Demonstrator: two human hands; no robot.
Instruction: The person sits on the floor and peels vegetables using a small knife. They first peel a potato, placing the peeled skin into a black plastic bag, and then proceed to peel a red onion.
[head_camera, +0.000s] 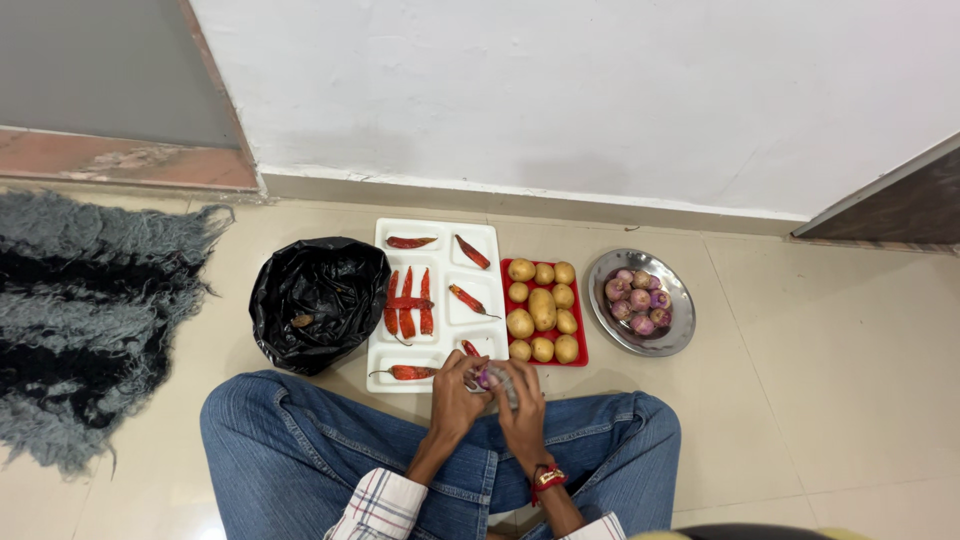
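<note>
Seated on the floor (800, 400), our left hand (455, 395) and right hand (522, 400) pinch one small onion (486, 378) in a shared grip, half-peeled; a steel plate (680, 330) already holds peeled ones.

I see a beige tiled floor (820, 380) carrying everything. Along its far edge by the wall lie a black plastic bag (318, 300), a white compartment tray (437, 300), a red tray (545, 312) and a steel plate (642, 303). A grey shaggy rug (85, 310) covers its left edge.
</note>
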